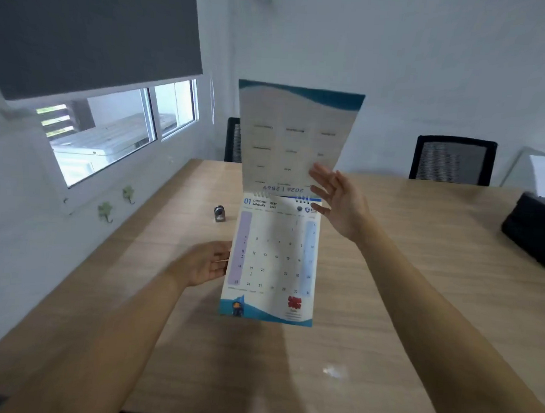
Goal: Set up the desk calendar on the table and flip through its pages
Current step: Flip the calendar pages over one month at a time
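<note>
The spiral-bound desk calendar [271, 263] stands on the wooden table [387, 275], its January page facing me. My left hand [203, 262] grips its left edge, thumb in front and fingers behind. The cover page [295, 135] is lifted straight up above the wire binding, showing its underside with the year printed upside down. My right hand [337, 203] is at the raised page's lower right corner, fingers spread and touching it, palm turned toward the page.
A small grey metal object [219, 213] sits on the table left of the calendar. A black bag or device [535, 229] lies at the right edge. Two black mesh chairs [453, 160] stand behind the table. A window with a dark blind is on the left.
</note>
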Demonstrator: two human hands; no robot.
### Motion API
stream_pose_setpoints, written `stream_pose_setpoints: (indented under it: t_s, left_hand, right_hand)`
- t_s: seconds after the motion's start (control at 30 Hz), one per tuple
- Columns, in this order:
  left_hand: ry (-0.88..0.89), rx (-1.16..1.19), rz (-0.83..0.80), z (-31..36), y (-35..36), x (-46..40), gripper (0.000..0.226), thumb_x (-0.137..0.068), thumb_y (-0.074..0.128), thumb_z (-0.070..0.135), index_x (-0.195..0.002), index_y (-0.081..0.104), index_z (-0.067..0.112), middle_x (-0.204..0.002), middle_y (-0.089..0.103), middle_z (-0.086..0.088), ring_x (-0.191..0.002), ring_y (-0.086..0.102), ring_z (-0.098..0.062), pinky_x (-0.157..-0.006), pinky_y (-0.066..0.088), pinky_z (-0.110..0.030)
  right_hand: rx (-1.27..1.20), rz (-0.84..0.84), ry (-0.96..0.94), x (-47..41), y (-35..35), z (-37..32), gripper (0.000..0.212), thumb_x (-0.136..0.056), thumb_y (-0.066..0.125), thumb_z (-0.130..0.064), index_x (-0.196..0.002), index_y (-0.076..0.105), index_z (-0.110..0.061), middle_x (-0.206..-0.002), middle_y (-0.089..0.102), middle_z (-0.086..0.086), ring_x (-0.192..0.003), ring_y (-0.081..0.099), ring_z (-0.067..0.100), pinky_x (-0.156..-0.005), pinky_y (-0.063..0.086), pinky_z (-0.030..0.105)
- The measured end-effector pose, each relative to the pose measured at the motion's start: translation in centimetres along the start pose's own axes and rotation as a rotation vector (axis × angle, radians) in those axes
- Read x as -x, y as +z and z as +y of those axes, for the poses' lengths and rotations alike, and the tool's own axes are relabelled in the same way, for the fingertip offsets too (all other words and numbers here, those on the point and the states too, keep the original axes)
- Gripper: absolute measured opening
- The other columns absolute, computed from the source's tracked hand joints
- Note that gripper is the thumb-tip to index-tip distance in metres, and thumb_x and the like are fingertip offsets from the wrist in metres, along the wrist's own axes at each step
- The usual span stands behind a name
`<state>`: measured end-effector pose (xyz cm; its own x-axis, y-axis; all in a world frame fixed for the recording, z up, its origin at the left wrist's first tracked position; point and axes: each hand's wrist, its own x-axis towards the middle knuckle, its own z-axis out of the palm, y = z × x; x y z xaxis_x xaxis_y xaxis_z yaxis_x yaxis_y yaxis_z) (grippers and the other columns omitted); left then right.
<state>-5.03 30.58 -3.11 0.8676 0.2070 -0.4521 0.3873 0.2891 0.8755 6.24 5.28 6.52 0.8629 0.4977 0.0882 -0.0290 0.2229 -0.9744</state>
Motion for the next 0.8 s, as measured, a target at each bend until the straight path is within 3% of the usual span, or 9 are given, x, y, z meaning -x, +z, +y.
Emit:
stream_pose_setpoints:
  t_s: [0.17, 0.27, 0.37, 0.43, 0.53, 0.6, 0.67, 0.73, 0.8]
  left_hand:
    - [-0.036, -0.056, -0.019, 0.2, 0.2, 0.4, 0.017, -0.094, 0.051, 0.011, -0.105, 0.064, 0.011, -0.1, 0.068, -0.006, -0.095, 0.064, -0.02, -0.087, 0.051, -0.033]
    - [-0.039, -0.054, -0.021, 0.2, 0.4, 0.3, 0.021, -0.092, 0.052, 0.009, -0.11, 0.063, 0.01, -0.102, 0.069, -0.006, -0.099, 0.064, -0.021, -0.09, 0.051, -0.033]
    - [-0.052, -0.028, -0.032, 0.1, 0.3, 0.0, 0.021, -0.092, 0.053, 0.011, -0.111, 0.063, 0.01, -0.102, 0.068, -0.006, -0.095, 0.064, -0.02, -0.085, 0.052, -0.032]
    - [-0.062, -0.011, -0.044, 0.0, 0.3, -0.2, 0.023, -0.094, 0.052, 0.014, -0.114, 0.061, 0.011, -0.104, 0.069, -0.006, -0.095, 0.064, -0.019, -0.083, 0.052, -0.032]
    - [-0.064, 0.0, -0.055, 0.0, 0.6, -0.1, 0.021, -0.095, 0.05, 0.016, -0.113, 0.06, 0.011, -0.103, 0.069, -0.008, -0.094, 0.065, -0.019, -0.081, 0.052, -0.032]
    - [-0.063, 0.002, -0.056, 0.0, 0.7, -0.1, 0.021, -0.095, 0.05, 0.018, -0.112, 0.06, 0.01, -0.105, 0.07, -0.009, -0.094, 0.066, -0.02, -0.081, 0.053, -0.032]
    - [-0.069, -0.002, -0.057, 0.2, 0.6, 0.0, 0.029, -0.097, 0.047, 0.03, -0.112, 0.061, 0.009, -0.113, 0.069, -0.012, -0.096, 0.066, -0.021, -0.081, 0.053, -0.033]
    - [-0.071, 0.016, -0.071, 0.6, 0.5, 0.2, 0.054, -0.098, 0.034, 0.052, -0.113, 0.062, 0.008, -0.109, 0.07, -0.012, -0.092, 0.067, -0.022, -0.077, 0.053, -0.032]
    - [-0.06, 0.018, -0.113, 1.3, 0.2, 0.2, 0.073, -0.094, 0.022, 0.065, -0.112, 0.063, 0.007, -0.1, 0.072, -0.012, -0.084, 0.068, -0.021, -0.073, 0.052, -0.031]
  right_hand:
    - [0.721, 0.013, -0.053, -2.6, 1.8, 1.1, 0.059, -0.102, 0.015, -0.048, -0.153, 0.021, -0.02, -0.162, 0.017, -0.002, -0.149, 0.013, 0.018, -0.122, 0.012, 0.043]
    - [1.019, 0.051, 0.03, -5.0, 1.2, 3.1, 0.085, -0.083, 0.002, -0.073, -0.151, 0.024, -0.027, -0.162, 0.016, -0.007, -0.151, 0.004, 0.023, -0.121, 0.002, 0.052]
    - [1.195, 0.034, 0.168, -6.5, -0.2, 4.7, 0.074, -0.073, 0.006, -0.072, -0.124, 0.042, -0.032, -0.138, 0.039, -0.01, -0.136, 0.029, 0.027, -0.115, 0.01, 0.06]
    - [1.252, 0.041, 0.189, -6.1, -0.6, 5.0, 0.068, -0.071, 0.008, -0.072, -0.114, 0.041, -0.03, -0.126, 0.037, -0.004, -0.119, 0.035, 0.025, -0.111, 0.02, 0.06]
    - [1.136, 0.219, 0.051, -3.8, -0.4, 5.0, 0.075, -0.091, 0.026, -0.059, -0.148, 0.026, -0.012, -0.158, 0.022, 0.008, -0.145, 0.023, 0.032, -0.118, 0.02, 0.049]
    - [0.925, 0.365, 0.032, -1.8, -0.6, 5.5, 0.067, -0.098, 0.039, -0.041, -0.149, 0.022, -0.002, -0.157, 0.02, 0.014, -0.144, 0.025, 0.029, -0.117, 0.022, 0.038]
    - [0.706, 0.419, 0.172, -0.2, -1.1, 6.0, 0.054, -0.099, 0.038, -0.039, -0.138, 0.039, -0.002, -0.135, 0.044, 0.013, -0.119, 0.05, 0.028, -0.102, 0.037, 0.037]
    - [0.507, 0.288, 0.369, 1.5, -1.3, 5.9, 0.048, -0.1, 0.028, -0.044, -0.112, 0.055, -0.006, -0.101, 0.06, 0.01, -0.09, 0.059, 0.025, -0.092, 0.046, 0.04]
    - [0.349, 0.128, 0.447, 2.4, -1.9, 5.9, 0.058, -0.099, 0.021, -0.05, -0.096, 0.061, -0.008, -0.089, 0.063, 0.012, -0.084, 0.061, 0.028, -0.087, 0.051, 0.041]
